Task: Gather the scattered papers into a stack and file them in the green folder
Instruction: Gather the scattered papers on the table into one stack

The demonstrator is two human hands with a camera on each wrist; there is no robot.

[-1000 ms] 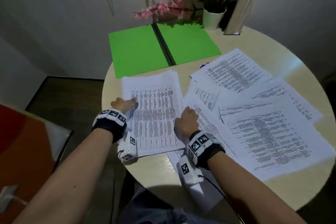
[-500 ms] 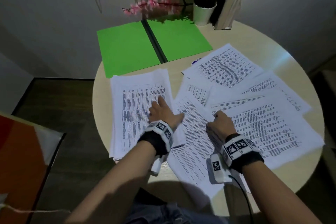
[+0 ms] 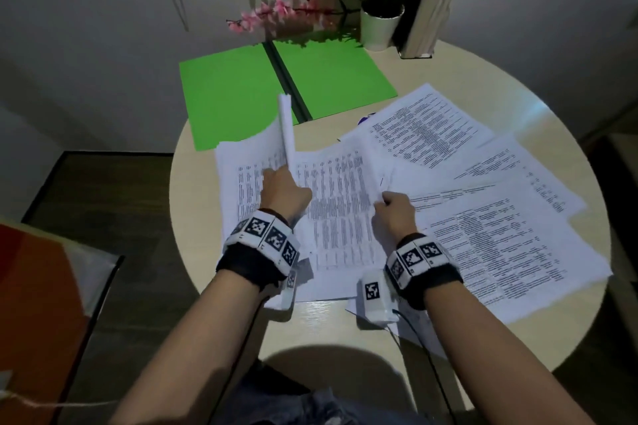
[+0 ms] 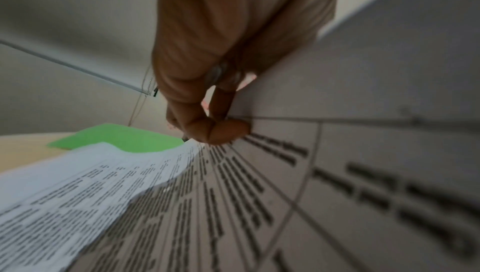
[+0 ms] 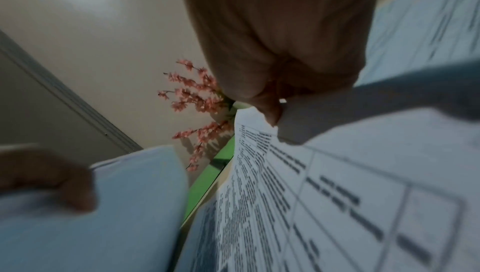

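The green folder (image 3: 234, 97) lies open at the table's back left, also seen in the left wrist view (image 4: 116, 139). In front of it is a pile of printed papers (image 3: 241, 190). My left hand (image 3: 281, 183) pinches sheets at the pile's right side and holds them curled upright (image 3: 286, 128). My right hand (image 3: 386, 203) pinches the right edge of a printed sheet (image 3: 338, 203) lying between the hands; its left edge reaches the lifted sheets. Several more printed papers (image 3: 500, 241) lie overlapped to the right.
The round beige table (image 3: 193, 210) ends close to my body. A white pot of pink flowers (image 3: 379, 28) and upright books (image 3: 431, 10) stand behind the folder. A small purple object (image 3: 366, 119) peeks from under the papers. An orange object (image 3: 34, 286) sits on the floor at left.
My left hand went from lying flat on the left pile to holding its sheets up. My right hand moved left, bringing a printed sheet toward the pile.
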